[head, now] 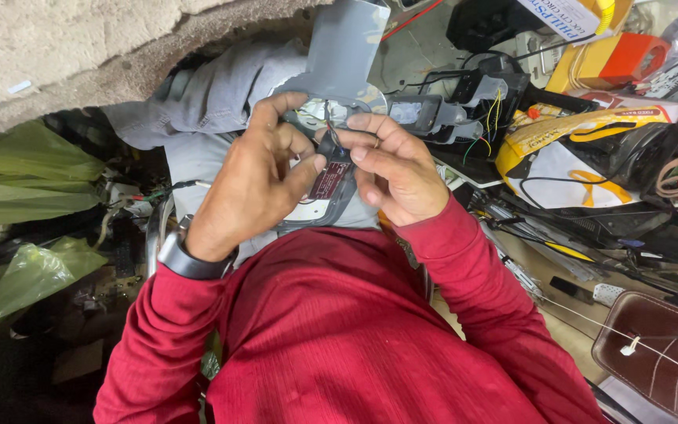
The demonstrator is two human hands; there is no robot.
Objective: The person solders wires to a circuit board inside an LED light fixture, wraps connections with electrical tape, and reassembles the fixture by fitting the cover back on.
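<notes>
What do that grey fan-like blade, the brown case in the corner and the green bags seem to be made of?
The grey blade looks like painted sheet metal or hard plastic: flat, smooth, matte; I cannot tell which. The brown case seems leather or imitation leather: glossy surface with stitched seams. The green bags look like thin plastic film: translucent and crinkled. Both the left hand and the right hand hold a small dark part, probably plastic.

Even daylight, sharp centre, dark left corner, edges slightly warped.
</notes>
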